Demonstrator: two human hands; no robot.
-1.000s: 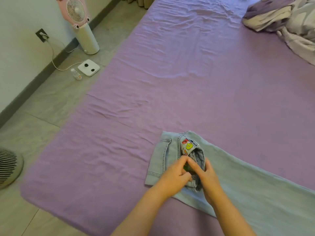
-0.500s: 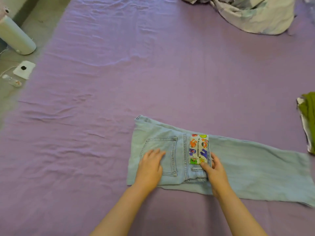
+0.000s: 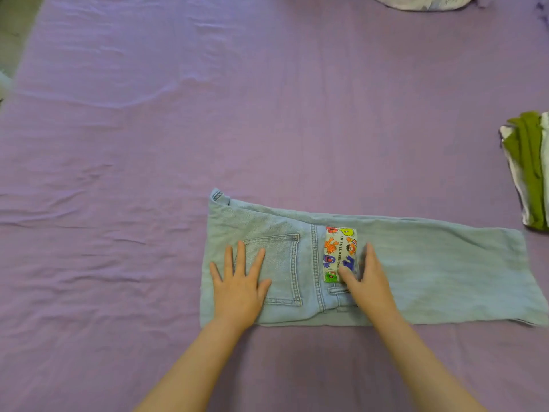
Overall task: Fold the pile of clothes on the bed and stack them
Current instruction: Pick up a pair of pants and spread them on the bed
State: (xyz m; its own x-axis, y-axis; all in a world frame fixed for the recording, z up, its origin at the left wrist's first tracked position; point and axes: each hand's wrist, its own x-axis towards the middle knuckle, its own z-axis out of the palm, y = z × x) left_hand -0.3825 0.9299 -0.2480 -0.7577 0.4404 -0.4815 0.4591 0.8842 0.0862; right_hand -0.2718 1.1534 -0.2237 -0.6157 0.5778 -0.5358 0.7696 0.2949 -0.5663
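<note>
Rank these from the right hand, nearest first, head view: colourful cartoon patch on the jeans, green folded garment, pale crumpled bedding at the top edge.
From the right hand, resting flat on the light blue jeans:
1. Colourful cartoon patch: touching the fingers, just left of the hand.
2. Green folded garment: right edge of the bed, well off the jeans.
3. Pale crumpled bedding: top edge, farthest.

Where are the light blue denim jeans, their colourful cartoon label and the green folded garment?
light blue denim jeans (image 3: 430,272), head view, leg panel.
colourful cartoon label (image 3: 338,251), head view, centre.
green folded garment (image 3: 528,162), head view, top fold.
</note>
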